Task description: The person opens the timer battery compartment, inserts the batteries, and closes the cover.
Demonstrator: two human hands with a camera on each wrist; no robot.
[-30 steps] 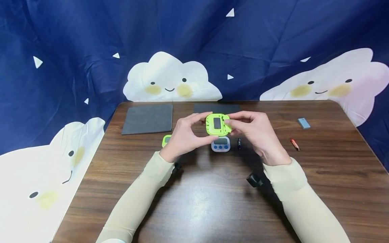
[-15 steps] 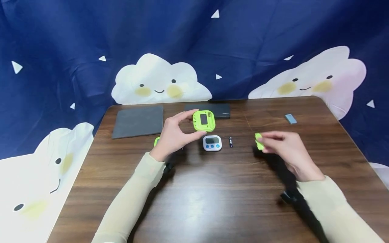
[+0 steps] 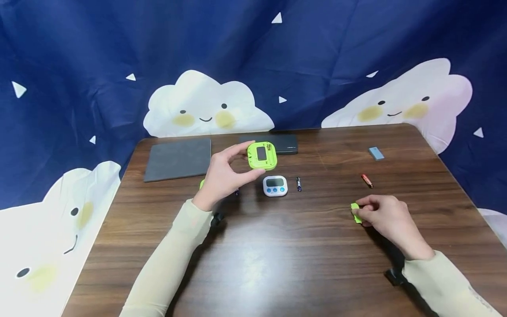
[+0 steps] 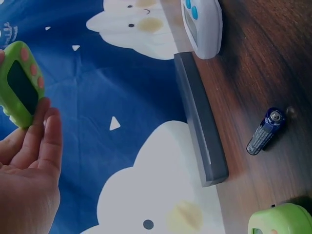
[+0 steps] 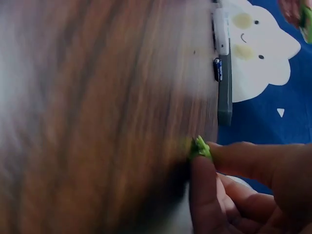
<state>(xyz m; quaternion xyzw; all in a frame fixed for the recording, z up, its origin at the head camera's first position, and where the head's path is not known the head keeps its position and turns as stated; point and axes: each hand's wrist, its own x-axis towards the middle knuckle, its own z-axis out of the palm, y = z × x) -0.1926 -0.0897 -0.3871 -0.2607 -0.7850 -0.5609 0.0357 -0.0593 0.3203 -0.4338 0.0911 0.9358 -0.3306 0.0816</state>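
My left hand (image 3: 225,176) grips a green timer (image 3: 267,162) by its edges above the table, its bare back facing the head camera. In the left wrist view the front of this timer shows a dark screen and pink buttons. To the right, low over the table, my right hand (image 3: 392,222) pinches a small green battery cover (image 3: 355,213) between thumb and fingers. The right wrist view shows the cover (image 5: 202,148) at the fingertips. Below the held timer lies a white timer (image 3: 275,190) with blue buttons. Another green timer (image 4: 282,219) is mostly hidden behind my left hand in the head view.
Dark blue batteries lie on either side of the white timer, one to its right (image 3: 299,184) and another (image 4: 265,131) to its left. A red battery (image 3: 367,180) and a light blue block (image 3: 376,153) are at right. A grey pad (image 3: 178,159) and black box (image 3: 287,144) lie at the back.
My right hand has pulled the cover away from the timer, carrying it right and toward me, down near the table. My left hand keeps the timer raised. The head view has shifted slightly.
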